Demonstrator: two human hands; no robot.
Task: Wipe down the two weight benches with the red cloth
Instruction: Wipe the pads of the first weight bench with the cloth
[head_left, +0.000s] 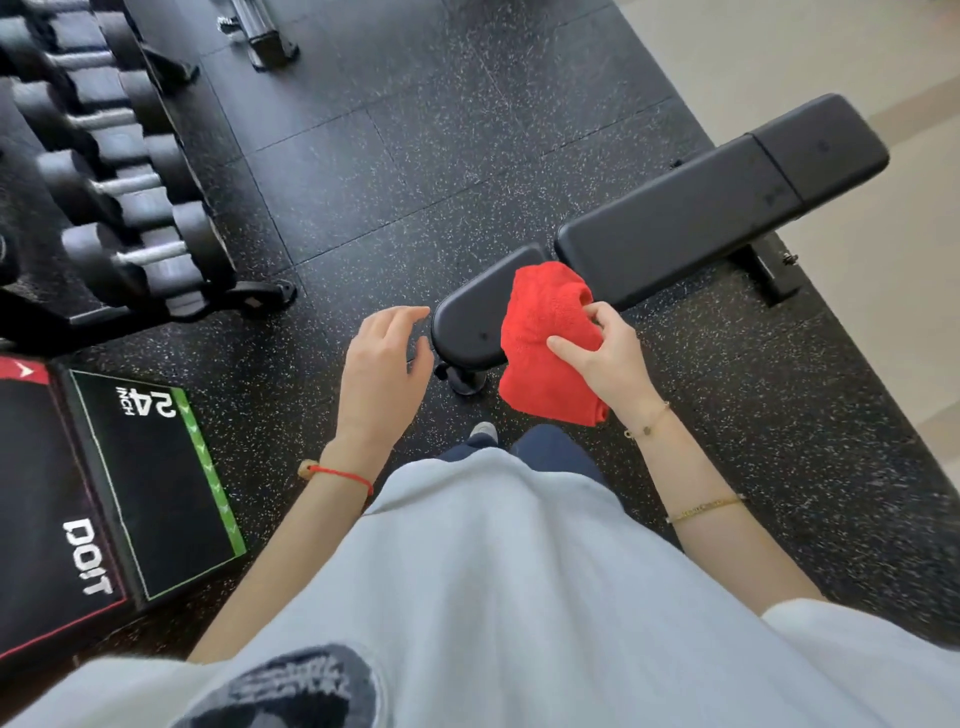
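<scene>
A black padded weight bench (675, 228) runs from the centre of the view toward the upper right. Its seat pad (470, 317) is the end nearest me. My right hand (608, 358) grips a crumpled red cloth (545, 332) that lies over the right side of the seat pad and hangs past its near edge. My left hand (384, 364) hovers just left of the seat pad with relaxed, slightly curled fingers, holding nothing. Only one bench is in view.
A dumbbell rack (104, 171) with several black dumbbells stands at the left. A black plyo box marked 24 inch (130, 493) sits at the lower left. The floor is speckled black rubber (415, 156), with pale flooring (831, 52) beyond at the right.
</scene>
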